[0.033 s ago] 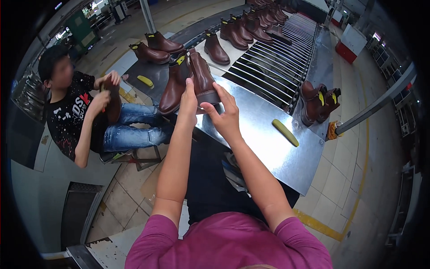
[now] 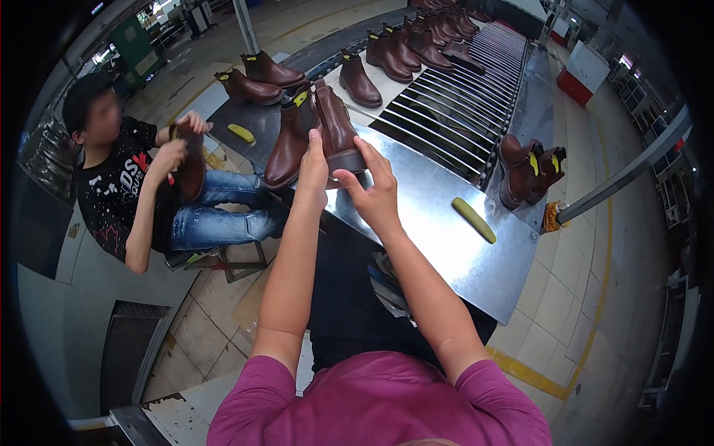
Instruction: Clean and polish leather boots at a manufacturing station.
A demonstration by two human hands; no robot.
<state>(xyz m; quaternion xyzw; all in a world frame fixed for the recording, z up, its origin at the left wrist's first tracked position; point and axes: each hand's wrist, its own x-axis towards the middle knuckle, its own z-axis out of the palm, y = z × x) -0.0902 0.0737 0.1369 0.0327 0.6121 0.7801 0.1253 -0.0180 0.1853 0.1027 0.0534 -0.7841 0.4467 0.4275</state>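
Between my two hands is a brown leather ankle boot (image 2: 336, 123), its dark heel toward me. Along its left side and heel lies my left hand (image 2: 314, 160), with the fingers pressed to the leather and partly hidden. My right hand (image 2: 373, 184) curls around the right side of the heel, thumb near the sole's edge. A second brown ankle boot (image 2: 286, 156) stands just left of my left hand, with a yellow pull tab at its top. On the metal tabletop (image 2: 416, 223), right of my right hand, rests a long yellow-green strip (image 2: 474, 220).
At left a seated person (image 2: 111, 163) handles another brown boot (image 2: 193, 163). Several boots (image 2: 387, 56) line the roller conveyor (image 2: 461, 97). One pair (image 2: 528, 171) stands at the table's right edge. Another yellow-green piece (image 2: 242, 134) lies at the far left, near two boots (image 2: 253, 88).
The seated person's hands and the boot in them have shifted slightly, and more of that boot shows. My hands and the boot I hold look almost unchanged.
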